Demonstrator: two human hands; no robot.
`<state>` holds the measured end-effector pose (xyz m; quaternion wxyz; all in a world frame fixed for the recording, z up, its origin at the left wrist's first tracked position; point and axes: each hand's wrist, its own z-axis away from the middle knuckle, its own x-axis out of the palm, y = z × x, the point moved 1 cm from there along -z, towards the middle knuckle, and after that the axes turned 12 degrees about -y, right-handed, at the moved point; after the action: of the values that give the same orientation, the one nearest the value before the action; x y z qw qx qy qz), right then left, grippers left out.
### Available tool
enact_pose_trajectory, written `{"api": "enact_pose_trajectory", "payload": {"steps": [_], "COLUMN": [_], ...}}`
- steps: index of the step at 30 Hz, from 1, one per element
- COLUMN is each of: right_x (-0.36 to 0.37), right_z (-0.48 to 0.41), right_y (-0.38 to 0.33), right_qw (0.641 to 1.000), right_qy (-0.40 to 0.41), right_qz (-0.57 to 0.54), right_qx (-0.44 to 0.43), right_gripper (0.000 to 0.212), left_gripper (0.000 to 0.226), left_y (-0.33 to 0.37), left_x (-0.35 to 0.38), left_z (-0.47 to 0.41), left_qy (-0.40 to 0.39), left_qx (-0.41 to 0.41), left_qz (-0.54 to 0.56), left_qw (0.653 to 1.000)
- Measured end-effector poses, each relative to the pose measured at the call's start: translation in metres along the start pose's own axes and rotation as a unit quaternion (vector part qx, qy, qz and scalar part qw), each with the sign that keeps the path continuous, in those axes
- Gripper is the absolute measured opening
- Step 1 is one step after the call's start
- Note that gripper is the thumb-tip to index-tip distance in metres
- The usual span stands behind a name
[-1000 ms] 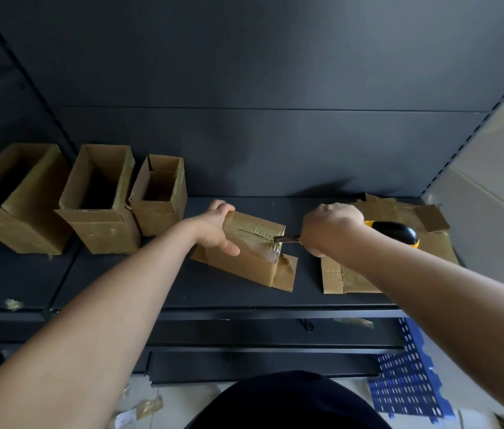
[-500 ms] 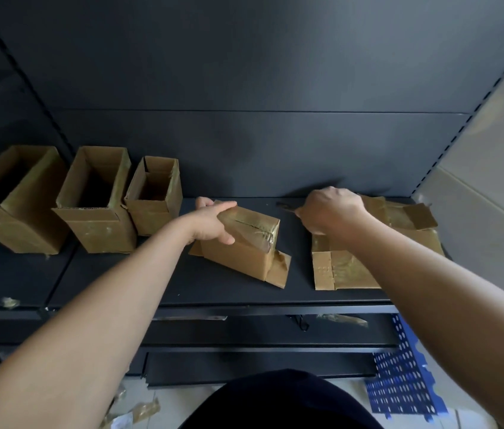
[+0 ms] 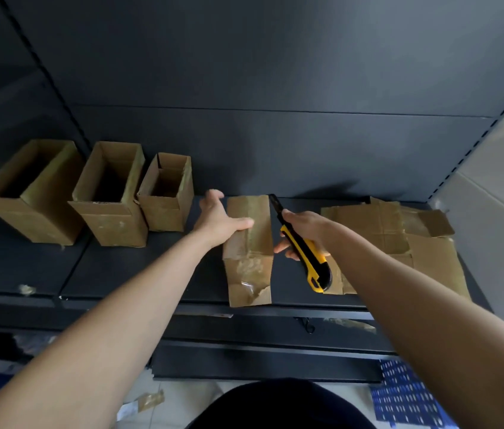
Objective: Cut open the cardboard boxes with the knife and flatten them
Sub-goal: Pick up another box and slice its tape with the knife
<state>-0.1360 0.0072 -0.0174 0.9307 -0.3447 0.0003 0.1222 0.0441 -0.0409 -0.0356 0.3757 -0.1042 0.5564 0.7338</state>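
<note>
The box (image 3: 249, 252) lies lengthwise away from us. Our left hand (image 3: 221, 218) presses it, fingers flat; our right hand (image 3: 303, 226), just beside its right edge, grips the knife (image 3: 309, 261), blade pointing away.

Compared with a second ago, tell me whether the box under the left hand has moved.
Yes. The box has swung from skewed to square with the shelf front edge, its near end now reaching that edge.

Left hand (image 3: 218, 222) rests on taped box (image 3: 249, 252), thumb across its top | right hand (image 3: 301, 230) grips yellow-black knife (image 3: 304, 252) just right of it, blade pointing rearward | open boxes (image 3: 111, 196) left | flattened cardboard (image 3: 399, 239) right | dark shelf (image 3: 151, 270)
</note>
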Motion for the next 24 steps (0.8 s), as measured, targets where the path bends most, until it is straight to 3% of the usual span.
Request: {"api": "enact_pose_trajectory", "payload": {"steps": [4,7,11,14,19,24], "right_x": [0.003,0.0,-0.012,-0.022,-0.038,-0.029], "right_z": [-0.002,-0.003,0.0,0.008,0.024,0.036], "right_y": [-0.003,-0.006,-0.016,-0.021,-0.025,-0.046], "right_qw": [0.999,0.994,0.976,0.968,0.898,0.829], "right_qy": [0.024,0.083,0.163,0.129,0.046,0.066], "right_qz": [0.026,0.062,0.139,0.206,0.436,0.553], "right_qx": [0.008,0.026,-0.036,-0.063,-0.04,-0.037], "right_gripper": [0.059,0.057,0.059,0.055,0.046,0.041], "left_gripper": [0.129,0.137,0.128,0.119,0.111,0.098], "left_y": [0.013,0.017,0.024,0.026,0.017,0.015], "left_x": [0.012,0.021,0.02,0.008,-0.007,-0.007], "left_z": [0.01,0.008,0.002,-0.004,-0.008,-0.006], "left_qy": [-0.137,-0.164,-0.199,-0.214,-0.245,-0.256], "left_qx": [-0.077,-0.099,-0.064,-0.024,-0.021,0.012], "left_qz": [-0.194,-0.238,-0.283,-0.306,-0.268,-0.253], "left_qw": [0.968,0.952,0.936,0.927,0.932,0.933]}}
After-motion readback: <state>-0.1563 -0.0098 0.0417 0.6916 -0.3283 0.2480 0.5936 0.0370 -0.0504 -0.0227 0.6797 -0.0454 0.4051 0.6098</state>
